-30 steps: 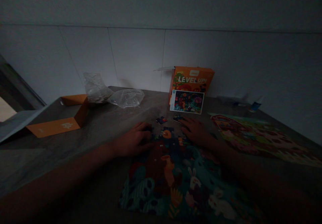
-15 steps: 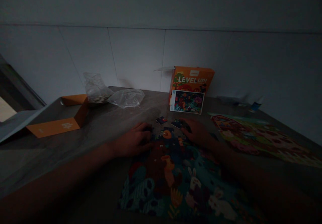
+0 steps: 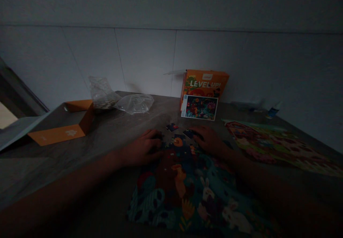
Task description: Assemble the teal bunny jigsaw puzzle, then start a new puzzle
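A mostly joined jigsaw puzzle (image 3: 182,191) with a dark forest scene, rabbits and a fox lies in front of me. My left hand (image 3: 147,146) rests at its upper left edge, thumb apart from the bent fingers; dark puzzle parts show by the fingertips. At the upper right edge, my right hand (image 3: 207,138) has its fingers and thumb around a dark puzzle piece (image 3: 188,133), which lies flat or nearly so. Its right part is hidden under the fingers. Another loose piece with a red spot (image 3: 172,127) sits just beyond the puzzle, between the hands.
Behind stands an orange box (image 3: 207,77) with a picture card (image 3: 199,107) leaning on it. Leftward are an open orange box tray (image 3: 57,134), a clear bag holding pieces (image 3: 103,93) and a crumpled plastic bag (image 3: 136,103). A second puzzle (image 3: 278,143) and a small bottle (image 3: 272,111) lie right.
My right hand's fingers have drawn in from stretched over the dark piece to bent at its right side, and the piece has shifted slightly nearer. My left hand stays in place.
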A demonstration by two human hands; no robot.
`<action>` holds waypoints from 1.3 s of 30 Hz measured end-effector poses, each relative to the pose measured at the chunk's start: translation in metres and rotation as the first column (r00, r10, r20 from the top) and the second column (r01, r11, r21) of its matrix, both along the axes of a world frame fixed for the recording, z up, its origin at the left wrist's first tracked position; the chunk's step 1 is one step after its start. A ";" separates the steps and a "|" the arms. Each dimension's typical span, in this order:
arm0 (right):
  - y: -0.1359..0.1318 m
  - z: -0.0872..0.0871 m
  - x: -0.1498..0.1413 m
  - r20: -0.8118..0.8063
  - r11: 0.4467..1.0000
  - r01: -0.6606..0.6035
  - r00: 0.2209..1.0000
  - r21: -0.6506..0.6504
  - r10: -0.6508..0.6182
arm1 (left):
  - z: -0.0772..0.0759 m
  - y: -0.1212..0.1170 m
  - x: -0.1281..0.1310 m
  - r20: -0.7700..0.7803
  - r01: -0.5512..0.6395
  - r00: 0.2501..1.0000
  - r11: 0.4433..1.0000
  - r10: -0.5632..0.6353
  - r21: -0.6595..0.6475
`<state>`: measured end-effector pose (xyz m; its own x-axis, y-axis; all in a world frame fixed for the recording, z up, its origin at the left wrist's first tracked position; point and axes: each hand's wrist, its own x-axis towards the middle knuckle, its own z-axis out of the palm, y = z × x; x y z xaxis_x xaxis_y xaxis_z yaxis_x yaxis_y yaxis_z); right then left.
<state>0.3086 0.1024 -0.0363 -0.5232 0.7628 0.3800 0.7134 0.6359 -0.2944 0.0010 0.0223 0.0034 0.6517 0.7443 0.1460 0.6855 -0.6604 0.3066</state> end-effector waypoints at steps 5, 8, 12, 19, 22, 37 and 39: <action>-0.002 0.006 -0.001 -0.016 0.999 -0.007 1.000 -0.035 0.006 | -0.001 0.000 0.000 0.004 -0.002 1.000 1.000 0.002 -0.005; -0.002 0.007 -0.001 -0.051 0.999 0.010 0.999 -0.037 -0.012 | 0.000 -0.001 0.001 0.003 -0.003 1.000 1.000 0.003 -0.003; -0.002 0.006 -0.001 -0.076 1.000 0.002 0.997 -0.026 -0.004 | 0.002 -0.002 0.001 -0.005 -0.003 1.000 1.000 0.003 -0.013; -0.002 0.006 -0.001 -0.068 1.000 0.021 0.997 -0.014 -0.022 | 0.001 0.000 0.001 -0.002 -0.003 1.000 1.000 0.003 0.003; -0.001 0.004 -0.001 -0.052 0.999 0.043 0.998 -0.016 -0.044 | 0.001 -0.001 0.001 -0.001 -0.006 1.000 1.000 0.006 -0.003; -0.002 0.001 -0.002 -0.016 0.994 0.088 0.996 0.069 -0.087 | 0.003 -0.002 0.002 0.006 -0.006 1.000 1.000 0.006 -0.016; -0.001 -0.001 -0.001 -0.006 0.989 0.136 0.991 0.065 -0.136 | 0.005 -0.003 0.002 -0.001 -0.009 1.000 1.000 0.009 -0.016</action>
